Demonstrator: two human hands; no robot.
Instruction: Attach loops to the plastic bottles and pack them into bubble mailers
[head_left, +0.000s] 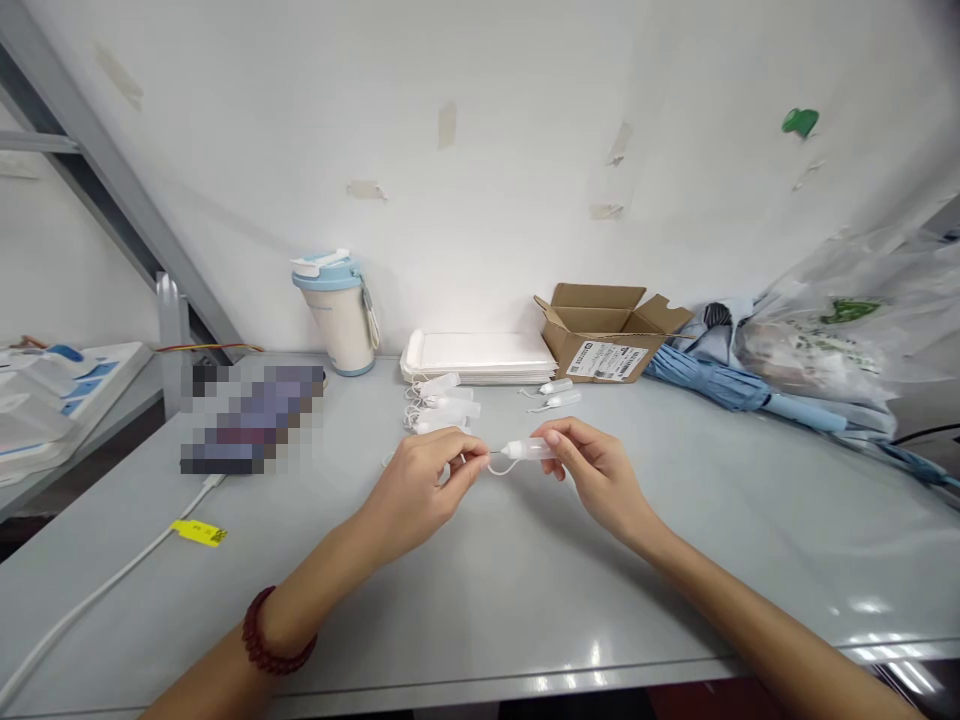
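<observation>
In my right hand [592, 465] is a small translucent needle-tip bottle [534, 449], lying level with its tip to the left. Thumb and fingers pinch the rear of its body. My left hand [424, 485] is closed in a pinch at the thin needle tip. A white strap [504, 470] loops from the bottle's neck to those left fingertips, which hide its end. Behind my left hand lies a group of similar bottles [450, 408] with looped straps. Two more bottles, including a nearer one [564, 399], lie beyond my right hand.
At the back stand a tumbler [341, 320], a stack of white trays [480, 355] and an open cardboard box [600, 340]. A blue umbrella [720, 382] and plastic bag [810, 340] lie right. A pixelated dark object [259, 420] with a white cable [97, 590] lies left.
</observation>
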